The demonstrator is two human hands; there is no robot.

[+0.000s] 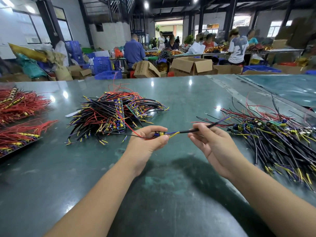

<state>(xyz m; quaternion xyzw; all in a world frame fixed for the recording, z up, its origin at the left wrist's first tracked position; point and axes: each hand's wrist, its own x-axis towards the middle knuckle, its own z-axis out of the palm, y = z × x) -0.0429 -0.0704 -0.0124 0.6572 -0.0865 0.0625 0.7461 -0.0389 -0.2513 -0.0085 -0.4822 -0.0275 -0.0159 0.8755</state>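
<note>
A: One driver board (159, 133) is all you have up off the table (171, 189), pinched between the thumb and curled fingers of your left hand (147, 142), a little nearer you than the middle heap (111, 113).

B: Your right hand (210, 142) pinches the black sleeve (189, 130) that sits over the blue and yellow leads (172, 133), fingertips closed on the tube, just beside the left hand.

A: So I judge you are at the sleeving step. The tube is on the pair but stops short of the board, and bare blue and yellow show between your hands.

B: The next move, I think, calls for a firm hold on the board while you slide the sleeve toward it. Hold the two leads together so neither buckles.

A: Count what you hold: one board, one sleeve and two leads inside it. On the board's other side, one red lead (131, 128) and one black lead (130, 134) trail off to your left.

B: On the table you have four heaps: two red-wired heaps (20, 105) at your left, the one in the middle, and one right heap (273, 134) with loose boards in it. The pieces inside each are too tangled to count.
</note>
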